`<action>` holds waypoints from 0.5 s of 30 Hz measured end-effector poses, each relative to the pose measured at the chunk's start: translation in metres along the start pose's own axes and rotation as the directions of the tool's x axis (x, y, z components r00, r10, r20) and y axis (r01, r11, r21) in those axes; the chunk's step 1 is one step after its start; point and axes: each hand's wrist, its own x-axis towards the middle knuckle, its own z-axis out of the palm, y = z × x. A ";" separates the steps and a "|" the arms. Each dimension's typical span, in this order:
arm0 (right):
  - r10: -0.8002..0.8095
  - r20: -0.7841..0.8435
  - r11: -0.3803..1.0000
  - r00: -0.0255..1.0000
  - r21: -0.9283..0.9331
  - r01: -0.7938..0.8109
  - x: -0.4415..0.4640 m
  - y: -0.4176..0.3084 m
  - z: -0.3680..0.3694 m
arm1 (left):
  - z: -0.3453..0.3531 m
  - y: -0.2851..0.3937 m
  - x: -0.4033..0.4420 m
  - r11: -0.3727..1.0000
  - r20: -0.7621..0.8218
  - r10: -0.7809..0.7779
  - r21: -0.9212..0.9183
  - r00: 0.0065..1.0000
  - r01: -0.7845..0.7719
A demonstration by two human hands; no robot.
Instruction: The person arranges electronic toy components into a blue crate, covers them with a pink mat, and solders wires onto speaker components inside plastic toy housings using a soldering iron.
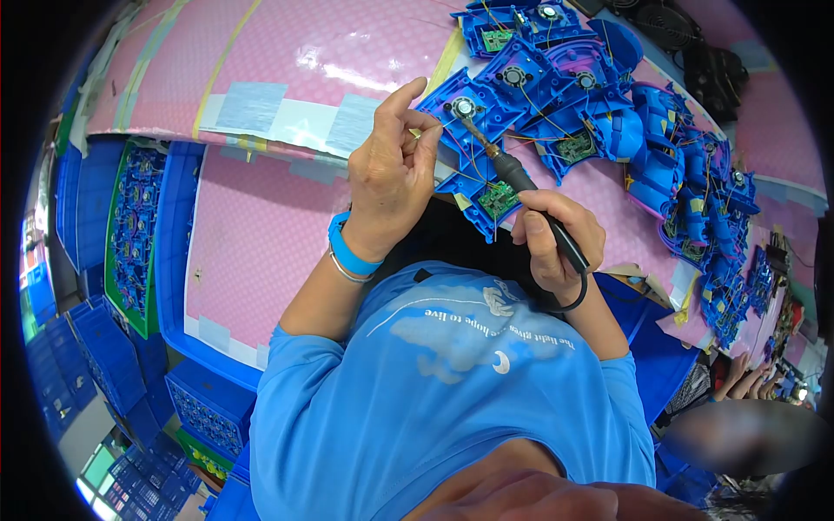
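Left hand: fingertips nearly together beside the speaker; cannot tell if they grip anything.
Right hand: closed round the soldering iron.
Speaker: in a blue shell at the pink counter.
Risk: a slipping iron could burn nearby fingers or melt plastic.
Unclear: whether the tip touches metal; upper shells are cut off.

Through the remote head camera I see a pink worktop bearing pale blue tape patches; wired blue plastic housings crowd its right side.
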 end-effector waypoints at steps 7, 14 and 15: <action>-0.007 -0.009 1.000 1.000 0.004 0.007 0.001 -0.001 -0.001 | 0.002 -0.001 0.001 0.996 -0.038 -0.051 -0.073 0.998 0.048; 0.030 -0.011 0.994 0.999 0.105 -0.029 0.003 -0.011 -0.015 | -0.007 0.000 -0.003 0.987 -0.062 -0.107 -0.128 0.992 0.098; 0.029 -0.011 0.994 1.000 0.105 -0.027 0.004 -0.009 -0.014 | -0.007 0.000 -0.003 0.987 -0.063 -0.105 -0.127 0.992 0.097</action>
